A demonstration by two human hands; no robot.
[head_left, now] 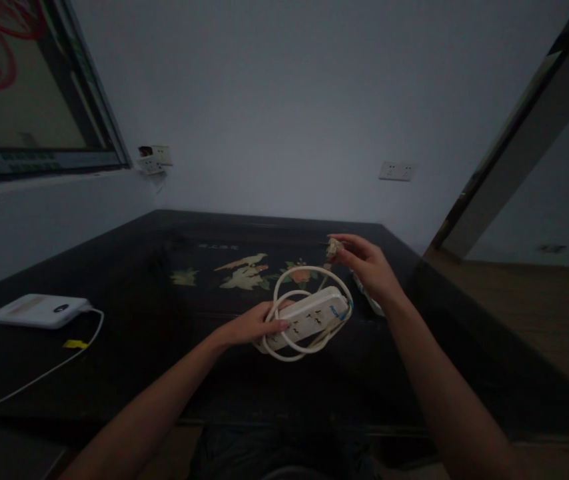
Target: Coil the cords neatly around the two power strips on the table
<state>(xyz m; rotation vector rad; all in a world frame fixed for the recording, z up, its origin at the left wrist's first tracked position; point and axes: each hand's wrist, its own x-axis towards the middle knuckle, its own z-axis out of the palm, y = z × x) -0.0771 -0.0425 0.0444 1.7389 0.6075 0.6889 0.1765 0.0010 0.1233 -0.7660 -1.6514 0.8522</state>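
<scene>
My left hand (257,323) is closed around one end of a white power strip (309,313), held tilted above the dark table. The strip's white cord (284,357) loops loosely around it and over my left fingers. To the right and a little farther off, my right hand (367,263) pinches the plug (334,249) between thumb and fingers, with its prongs pointing left. Behind my right wrist lies another white object (372,297), mostly hidden, so its kind cannot be made out.
On the black table (164,373) a white power bank (39,311) lies at the left, its cable (97,327) running off the near edge. Beside it is a yellow tag (75,344). Wall sockets (396,171) sit at the back right, and a loose socket box (150,164) hangs at the back left.
</scene>
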